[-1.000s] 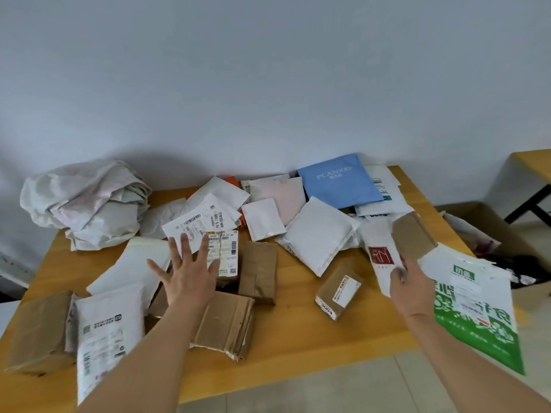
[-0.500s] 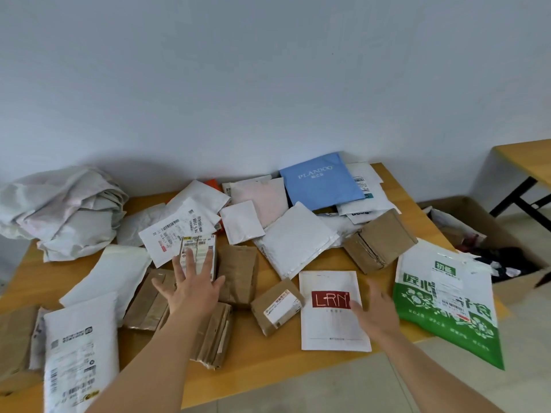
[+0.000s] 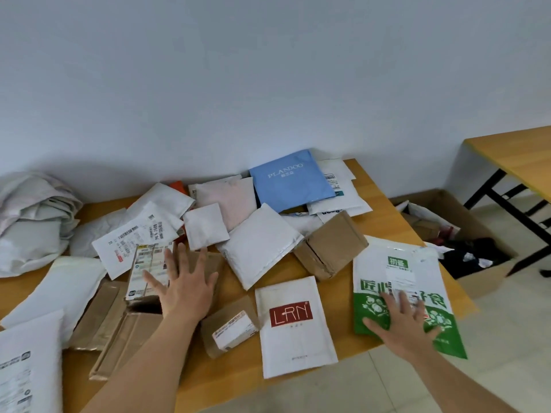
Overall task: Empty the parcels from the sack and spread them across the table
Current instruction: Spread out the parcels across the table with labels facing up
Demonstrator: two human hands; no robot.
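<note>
Several parcels lie spread over the wooden table (image 3: 384, 210). The crumpled white sack (image 3: 32, 216) sits at the far left. My left hand (image 3: 183, 286) is flat with spread fingers over a brown parcel (image 3: 208, 263) and a labelled box (image 3: 147, 268). My right hand (image 3: 407, 324) lies with straight fingers on the green and white bag (image 3: 399, 278), which overhangs the table's right front corner. Between the hands lie a white mailer with a red logo (image 3: 293, 326) and a small brown labelled box (image 3: 229, 326). A blue mailer (image 3: 290, 180) lies at the back.
An open cardboard box (image 3: 465, 234) with mixed contents stands on the floor to the right of the table. A second wooden table (image 3: 518, 156) with black legs is at the far right. A white wall runs behind the table. Flattened brown cartons (image 3: 119, 335) lie at the front left.
My right hand let go of the brown box, now lying by the white padded mailer, then moved right onto the green and white bag. My left hand stayed over the middle parcels.
</note>
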